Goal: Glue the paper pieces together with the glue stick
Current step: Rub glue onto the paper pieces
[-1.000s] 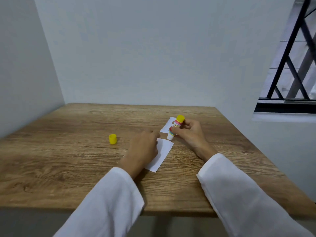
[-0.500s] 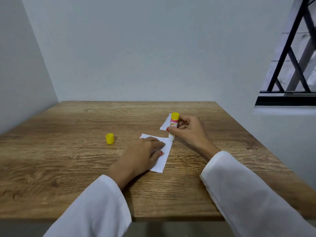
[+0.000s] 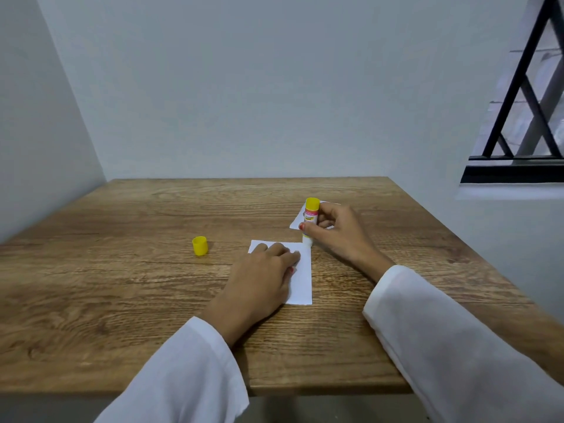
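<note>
A white paper piece [image 3: 302, 279] lies on the wooden table [image 3: 122, 285] near the middle. My left hand [image 3: 262, 279] rests flat on it with fingers spread, holding it down. My right hand [image 3: 335, 233] grips the glue stick [image 3: 310, 218], yellow-ended with a pink label, upright with its lower tip touching the paper's far right corner. A second white paper piece [image 3: 295, 223] lies behind the glue stick, mostly hidden by my right hand. The yellow cap [image 3: 200, 246] stands alone to the left of the paper.
White walls close the table at the back and left. A window with black bars [image 3: 518, 117] is at the upper right. The table's front edge [image 3: 274, 389] runs just under my sleeves.
My left hand has slid back and flattened on the paper, uncovering its far edge. The glue stick has gone from tilted to upright at the paper's far right corner.
</note>
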